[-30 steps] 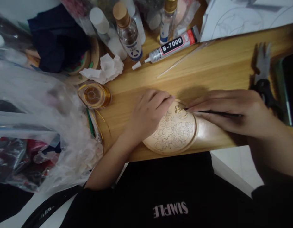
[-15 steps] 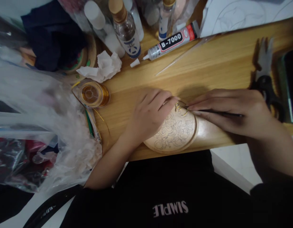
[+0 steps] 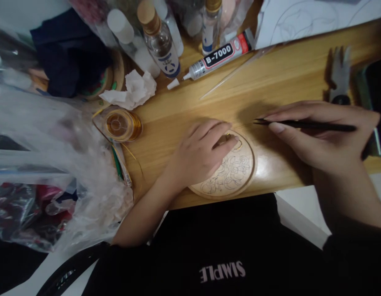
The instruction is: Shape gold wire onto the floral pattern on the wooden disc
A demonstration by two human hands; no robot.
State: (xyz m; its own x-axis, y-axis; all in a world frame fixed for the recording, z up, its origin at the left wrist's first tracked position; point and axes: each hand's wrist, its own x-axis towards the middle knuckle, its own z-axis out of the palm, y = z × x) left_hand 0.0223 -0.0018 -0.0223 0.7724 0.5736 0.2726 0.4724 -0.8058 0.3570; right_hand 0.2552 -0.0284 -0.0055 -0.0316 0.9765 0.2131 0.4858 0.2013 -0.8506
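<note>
Pale round wood-toned disc [image 3: 229,179] inked with looping lines lies under the half-open left hand [image 3: 198,156], fingertip at curled gold wire [image 3: 240,144].
Right hand [image 3: 320,137], pinching slim black tweezers [image 3: 320,125], has drawn back, apparently leaving the wire to the left; beyond both hands, a silver-and-black tube [image 3: 219,55] reads "B-7000"; nearer the body, a black shirt [image 3: 178,246] reads "SIMPLE".

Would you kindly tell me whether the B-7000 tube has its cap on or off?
Off: the small white cap lies on the table, apart from the nozzle of the B-7000 tube.
</note>
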